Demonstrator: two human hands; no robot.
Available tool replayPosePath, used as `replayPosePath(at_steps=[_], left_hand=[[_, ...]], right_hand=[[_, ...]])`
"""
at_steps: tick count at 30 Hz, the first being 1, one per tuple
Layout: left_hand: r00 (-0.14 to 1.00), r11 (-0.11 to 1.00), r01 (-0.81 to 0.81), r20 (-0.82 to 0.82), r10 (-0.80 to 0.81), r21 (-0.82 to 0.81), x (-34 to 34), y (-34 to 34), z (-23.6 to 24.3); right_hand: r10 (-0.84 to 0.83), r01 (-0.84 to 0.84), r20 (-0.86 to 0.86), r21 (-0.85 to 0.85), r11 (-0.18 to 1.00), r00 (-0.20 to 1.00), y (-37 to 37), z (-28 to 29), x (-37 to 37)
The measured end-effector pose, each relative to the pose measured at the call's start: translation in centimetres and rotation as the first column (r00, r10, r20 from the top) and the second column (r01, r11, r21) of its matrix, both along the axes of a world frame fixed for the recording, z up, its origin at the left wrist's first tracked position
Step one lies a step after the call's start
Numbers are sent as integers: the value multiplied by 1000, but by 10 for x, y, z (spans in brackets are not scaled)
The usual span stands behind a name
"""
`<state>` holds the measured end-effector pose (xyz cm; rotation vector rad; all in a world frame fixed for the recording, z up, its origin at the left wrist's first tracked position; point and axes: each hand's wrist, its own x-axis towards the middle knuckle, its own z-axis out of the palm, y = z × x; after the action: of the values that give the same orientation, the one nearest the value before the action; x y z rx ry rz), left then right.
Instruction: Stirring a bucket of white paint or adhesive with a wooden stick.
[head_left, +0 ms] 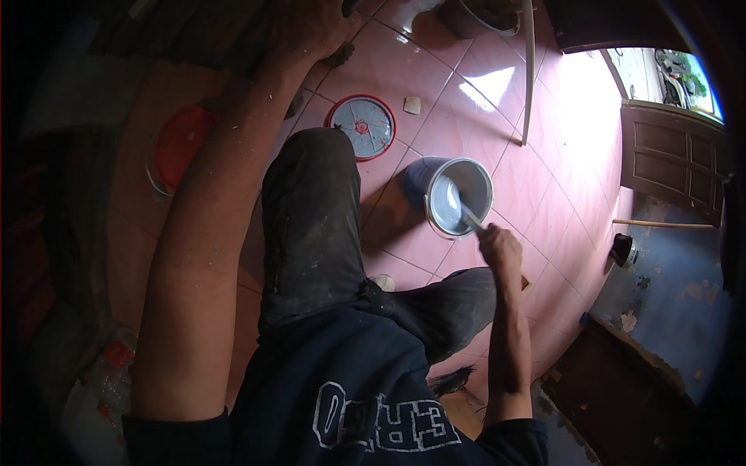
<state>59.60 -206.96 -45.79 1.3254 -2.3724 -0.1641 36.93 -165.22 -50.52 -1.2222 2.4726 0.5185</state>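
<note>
A metal-rimmed paint bucket [435,172] with pale grey-white paint stands on the pink tiled floor [544,194] ahead of my right knee. My right hand [500,245] is shut on a thin stick or brush handle [466,213] whose far end dips into the paint. My left arm reaches far forward and up; my left hand [311,27] rests against a dark surface at the top edge, its fingers hard to make out. My dark trouser legs fill the middle.
A round red-rimmed lid [361,126] lies on the tiles beyond my left knee. A red disc [180,144] sits at the left in shadow. A pale pole [529,70] leans at the back. A brown door [668,159] and blue wall [676,272] stand on the right.
</note>
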Motion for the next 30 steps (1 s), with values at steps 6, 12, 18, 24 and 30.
replayPosePath(at_steps=[6, 12, 18, 24, 30], left_hand=[[1000, 999, -2, -21, 1, -49, 11, -5, -5], [1000, 999, 7, -15, -7, -32, 0, -3, -7], [1000, 999, 8, -17, -8, -43, 11, -4, -2], [1000, 998, 12, -15, -13, -60, 3, -6, -12], [1000, 999, -3, 8, 3, -48, 13, -3, -2]], right_hand=[[-18, 18, 107, 9, 1000, 994, -34, 53, -21], [34, -33, -19, 46, 998, 999, -7, 7, 3], [-23, 22, 67, 10, 1000, 998, -41, 62, -10], [38, -38, -19, 41, 998, 999, -4, 2, 4], [-17, 19, 68, -27, 999, 998, -35, 54, -6]])
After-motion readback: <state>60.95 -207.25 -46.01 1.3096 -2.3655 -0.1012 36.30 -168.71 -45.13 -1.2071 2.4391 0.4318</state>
